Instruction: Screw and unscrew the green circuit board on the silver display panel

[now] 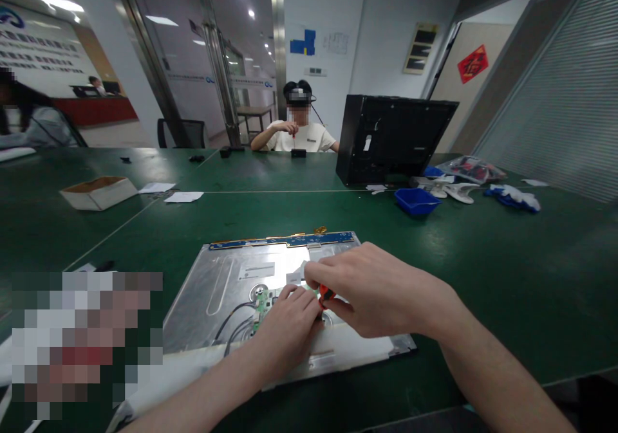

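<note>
A flat metal display panel (193,314) lies on the green table in front of me, with a blue circuit strip (284,241) along its far edge. On its middle sits a green circuit board (263,303), partly covered by my left hand (295,317). The fingers of that hand are together and curled down at the board; what they pinch, if anything, is hidden. My right hand (352,291) grips a screwdriver with a red and black handle (327,293), just beside my left fingertips. Its tip is out of sight. Dark cables (232,320) run from the board toward me.
A black monitor housing (391,140) stands at the back right, near a blue tray (416,201) and gloves (514,198). An open box (99,193) and papers (184,197) lie left. A co-worker (299,124) sits opposite. The near left is pixelated.
</note>
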Available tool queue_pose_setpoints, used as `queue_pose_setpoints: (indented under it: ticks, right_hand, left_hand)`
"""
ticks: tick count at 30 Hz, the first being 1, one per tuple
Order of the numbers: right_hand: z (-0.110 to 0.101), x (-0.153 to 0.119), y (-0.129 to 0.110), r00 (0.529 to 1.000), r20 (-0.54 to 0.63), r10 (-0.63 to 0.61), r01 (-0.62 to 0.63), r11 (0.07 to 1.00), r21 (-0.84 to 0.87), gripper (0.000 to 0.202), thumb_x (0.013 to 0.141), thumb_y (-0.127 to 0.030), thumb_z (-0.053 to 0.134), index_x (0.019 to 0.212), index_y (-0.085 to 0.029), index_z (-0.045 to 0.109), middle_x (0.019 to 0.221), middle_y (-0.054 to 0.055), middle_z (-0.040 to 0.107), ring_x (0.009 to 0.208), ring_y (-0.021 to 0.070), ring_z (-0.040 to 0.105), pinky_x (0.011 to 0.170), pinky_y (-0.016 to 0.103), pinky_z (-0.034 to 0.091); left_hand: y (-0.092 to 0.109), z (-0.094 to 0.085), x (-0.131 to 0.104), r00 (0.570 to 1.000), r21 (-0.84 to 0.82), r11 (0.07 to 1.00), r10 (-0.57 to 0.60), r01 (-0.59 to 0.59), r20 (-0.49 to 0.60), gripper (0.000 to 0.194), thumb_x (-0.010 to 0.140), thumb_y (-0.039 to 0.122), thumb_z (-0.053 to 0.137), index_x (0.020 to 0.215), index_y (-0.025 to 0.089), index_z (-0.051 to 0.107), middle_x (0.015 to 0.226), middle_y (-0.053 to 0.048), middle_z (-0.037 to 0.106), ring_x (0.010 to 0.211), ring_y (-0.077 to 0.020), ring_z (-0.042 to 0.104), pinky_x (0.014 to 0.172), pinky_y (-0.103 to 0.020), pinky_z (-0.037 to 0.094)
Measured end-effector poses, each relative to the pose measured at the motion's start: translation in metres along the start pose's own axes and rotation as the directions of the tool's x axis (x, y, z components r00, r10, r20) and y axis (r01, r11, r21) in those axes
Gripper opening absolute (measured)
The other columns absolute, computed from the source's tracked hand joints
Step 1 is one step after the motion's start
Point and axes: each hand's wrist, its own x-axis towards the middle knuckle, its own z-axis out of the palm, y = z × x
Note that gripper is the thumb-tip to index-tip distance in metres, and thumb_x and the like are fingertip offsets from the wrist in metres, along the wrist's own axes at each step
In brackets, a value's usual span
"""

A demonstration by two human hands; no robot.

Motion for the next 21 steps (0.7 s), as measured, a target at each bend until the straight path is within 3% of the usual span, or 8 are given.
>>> queue_pose_setpoints:
  ticks: [5, 9, 21]
  right_hand:
    - [0.0012, -0.0009, 0.0005, 0.999, -0.029, -0.025, 0.026, 1.000, 0.012, 0.007, 0.083, -0.023, 0.052, 0.090, -0.021, 0.050, 0.079, -0.001, 0.064, 0.067, 0.0144, 0.056, 0.053, 0.027, 0.028]
    - [0.0022, 0.0009, 0.0003, 0.998, -0.041, 0.053, -0.054, 0.998, -0.030, 0.009, 0.086, -0.029, 0.052, 0.087, -0.021, 0.055, 0.075, 0.001, 0.065, 0.067, 0.0158, 0.058, 0.052, 0.028, 0.025]
    - [0.0007, 0.0010, -0.0026, 0.998, -0.043, 0.050, -0.051, 0.999, -0.010, 0.004, 0.084, -0.024, 0.055, 0.083, -0.020, 0.056, 0.074, 0.000, 0.065, 0.065, 0.0139, 0.056, 0.052, 0.027, 0.023]
  left_hand:
    - [0.0007, -0.0031, 0.0009, 1.000, 0.001, 1.000, 0.017, -0.017, 0.015, 0.018, 0.091, 0.022, 0.048, 0.105, 0.020, 0.058, 0.104, -0.007, 0.062, 0.105, -0.0243, 0.053, 0.095, -0.045, 0.037]
    - [0.0024, -0.0056, 0.0024, 0.999, 0.029, 1.000, 0.007, -0.008, 0.050, 0.016, 0.091, 0.019, 0.046, 0.100, 0.019, 0.059, 0.103, -0.007, 0.063, 0.103, -0.0244, 0.054, 0.094, -0.045, 0.037]
    - [0.0011, -0.0010, 0.0023, 0.997, 0.077, 0.997, 0.002, -0.008, 0.078, 0.017, 0.093, 0.022, 0.044, 0.103, 0.018, 0.057, 0.108, -0.008, 0.061, 0.108, -0.0256, 0.051, 0.096, -0.045, 0.035]
